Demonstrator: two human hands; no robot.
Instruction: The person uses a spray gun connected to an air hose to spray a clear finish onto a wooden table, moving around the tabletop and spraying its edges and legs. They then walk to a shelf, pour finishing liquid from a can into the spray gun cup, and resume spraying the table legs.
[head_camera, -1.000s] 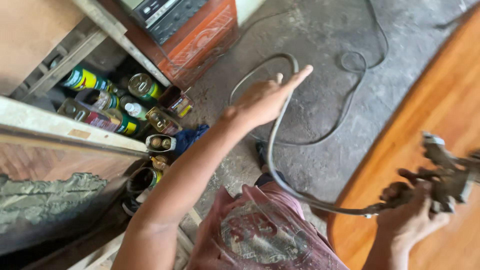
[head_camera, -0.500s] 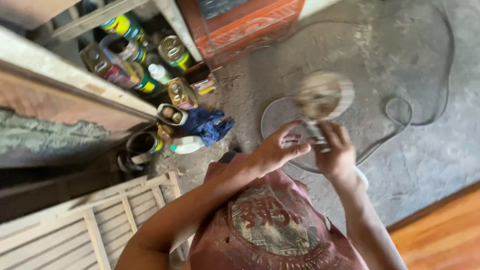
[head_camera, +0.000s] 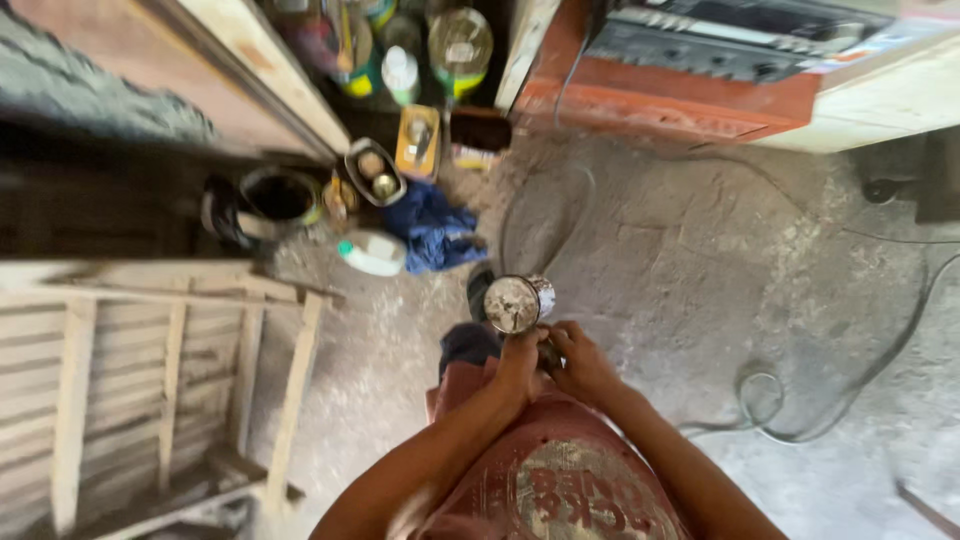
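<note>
I hold a spray gun with a round metal cup (head_camera: 517, 303) close in front of my body, its lid facing up at me. My left hand (head_camera: 520, 362) grips the gun just under the cup. My right hand (head_camera: 585, 368) is closed on the gun's body from the right side. Most of the gun is hidden by my fingers. Below them is my reddish shirt (head_camera: 560, 490).
Concrete floor all round. A blue rag (head_camera: 435, 232), a white tub (head_camera: 372, 252), a black bucket (head_camera: 275, 195) and several cans (head_camera: 460, 45) lie ahead. A slatted wooden frame (head_camera: 170, 380) is at left, an orange cabinet (head_camera: 680, 95) ahead, a hose (head_camera: 800, 425) at right.
A second ago my left arm reached out while my right hand held the gun. Both hands have come together on the gun near my body, and the view has swung.
</note>
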